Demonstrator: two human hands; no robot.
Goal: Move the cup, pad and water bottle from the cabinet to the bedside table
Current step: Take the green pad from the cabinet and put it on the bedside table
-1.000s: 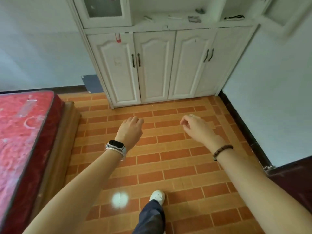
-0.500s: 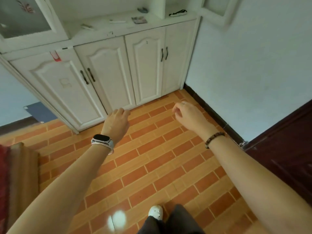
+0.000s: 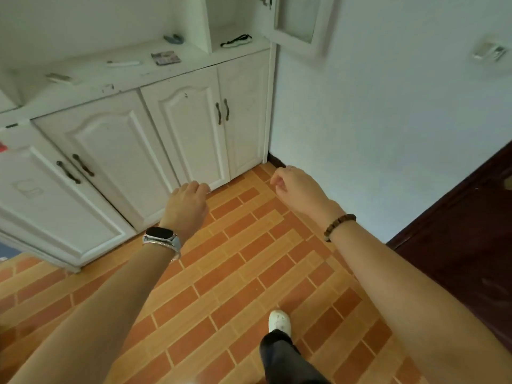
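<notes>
The white cabinet (image 3: 110, 162) fills the upper left, its lower doors closed. On its ledge (image 3: 91, 81) lie small items: a printed card (image 3: 165, 58), a white stick (image 3: 123, 63), a grey object (image 3: 174, 38) and a black cord (image 3: 236, 41). No cup, pad or water bottle shows in this view. My left hand (image 3: 188, 206), with a watch on the wrist, hangs in front of the lower doors, fingers loosely curled and holding nothing. My right hand (image 3: 296, 189), with a bead bracelet, is held near the cabinet's right corner, also holding nothing.
An upper glass cabinet door (image 3: 299, 20) stands open above the right end. A white wall (image 3: 388, 120) runs along the right, with a dark wooden door (image 3: 457, 259) beyond it. My white shoe (image 3: 279, 322) is on the orange brick-pattern floor (image 3: 235, 259).
The view has swung to the right and come closer to the cabinet; the red bed has left the frame. Both hands stay held out in front, holding nothing.
</notes>
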